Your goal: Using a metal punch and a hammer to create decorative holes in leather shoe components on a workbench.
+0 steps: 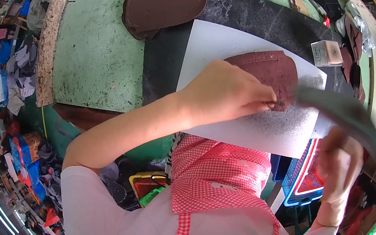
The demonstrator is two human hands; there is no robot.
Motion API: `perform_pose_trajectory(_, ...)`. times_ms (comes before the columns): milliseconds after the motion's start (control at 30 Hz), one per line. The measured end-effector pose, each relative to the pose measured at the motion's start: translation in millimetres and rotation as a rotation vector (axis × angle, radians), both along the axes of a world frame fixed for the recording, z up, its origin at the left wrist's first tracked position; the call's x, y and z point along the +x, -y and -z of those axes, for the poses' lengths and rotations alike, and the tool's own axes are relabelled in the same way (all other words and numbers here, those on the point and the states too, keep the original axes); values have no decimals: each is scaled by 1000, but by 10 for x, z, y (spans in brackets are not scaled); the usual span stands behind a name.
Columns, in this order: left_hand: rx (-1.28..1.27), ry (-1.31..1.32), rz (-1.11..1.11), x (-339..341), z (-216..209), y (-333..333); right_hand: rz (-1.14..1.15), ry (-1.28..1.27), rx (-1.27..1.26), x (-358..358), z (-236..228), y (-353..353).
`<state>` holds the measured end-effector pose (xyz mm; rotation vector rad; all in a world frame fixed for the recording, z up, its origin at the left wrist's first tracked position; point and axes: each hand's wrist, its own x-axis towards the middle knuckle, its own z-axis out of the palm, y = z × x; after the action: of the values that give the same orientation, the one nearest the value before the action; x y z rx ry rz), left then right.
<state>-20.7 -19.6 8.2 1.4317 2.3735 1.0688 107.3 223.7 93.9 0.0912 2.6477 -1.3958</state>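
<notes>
A reddish-brown piece that looks like leather (278, 73), with a stitched line along its top, lies on a white sheet (216, 46) marked with dark specks. My left hand (223, 93) reaches across the left part of this piece. Its fingers are pinched together at the lower edge, and what lies under the palm is hidden. At the right, my right hand (340, 158) is curled and blurred by motion, against a long, curved grey-green strip (354, 118). One end of the strip comes close to the leather piece; its exact kind cannot be made out.
Stacked brown cut pieces (167, 5) lie at the far side of the green table (96, 48). A dark slab (250, 10) is under the sheet. A small box (326, 53) stands to the right, with blue and red plastic baskets (302, 178) below.
</notes>
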Motion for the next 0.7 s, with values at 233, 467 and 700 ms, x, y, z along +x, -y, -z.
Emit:
perform_pose_trajectory(233, 183, 572, -24, -128, 99, 59, 239, -134, -213, -6, -45, 149)
perform_pose_trajectory(467, -13, 5, 39, -56, -37, 78, -6, 41, 42, -26, 61, 92)
perform_pose_trajectory(700, 146, 636, -18, -189, 56, 126, 80, 106, -654, -136, -109, -99)
